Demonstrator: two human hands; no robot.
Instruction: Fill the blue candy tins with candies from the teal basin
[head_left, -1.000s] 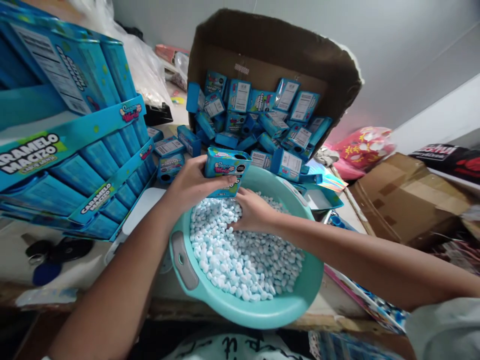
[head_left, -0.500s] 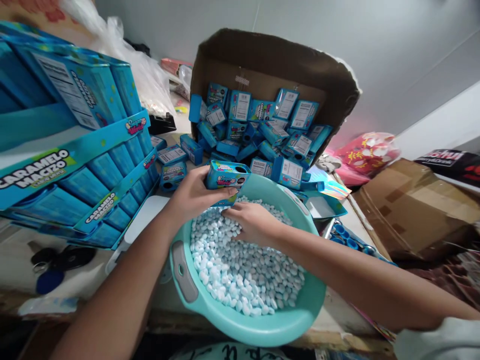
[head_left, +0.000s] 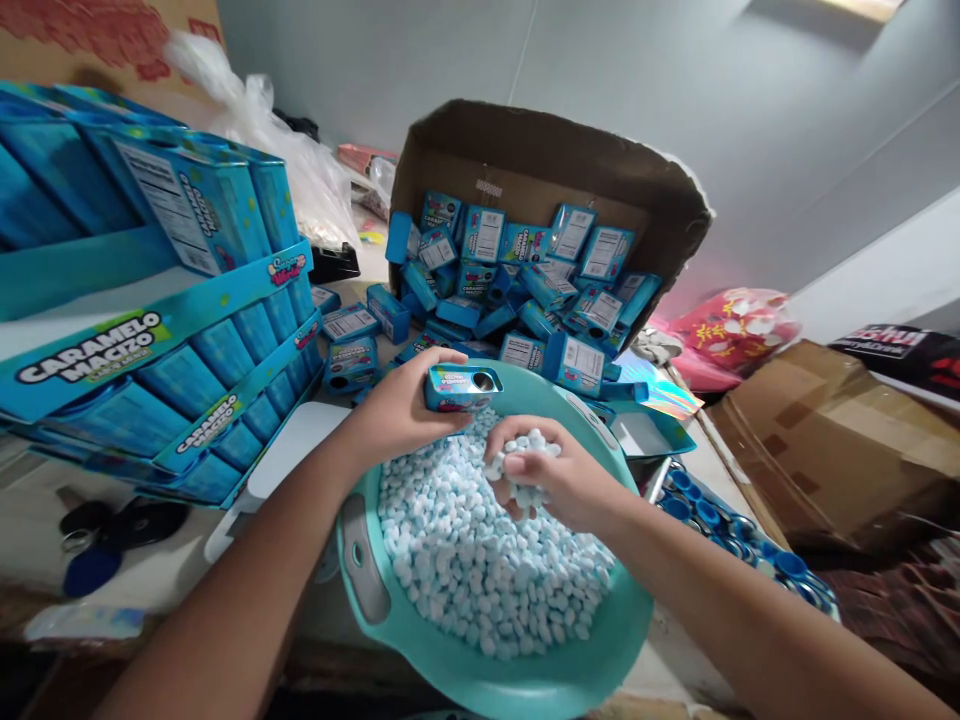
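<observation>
My left hand (head_left: 397, 410) grips a small blue candy box (head_left: 461, 388) upright over the far rim of a teal basin (head_left: 450, 665); the box's top shows a round hole. My right hand (head_left: 551, 480) is just to the right of the box, cupped and closed around a handful of pale blue-white candies (head_left: 517, 462). The basin is filled with the same small candies (head_left: 480, 560). Both forearms reach in from the bottom of the view.
A tipped cardboard carton (head_left: 555, 170) behind the basin spills several small blue boxes (head_left: 525, 270). Stacked blue display trays (head_left: 150, 340) stand at the left. Keys (head_left: 97, 530) lie front left. A brown carton (head_left: 832, 440) and blue caps (head_left: 720, 510) sit at the right.
My right hand has come up out of the candies with a handful and turned palm-up beside the box. The left hand has lowered and tilted the box so its top hole shows.
</observation>
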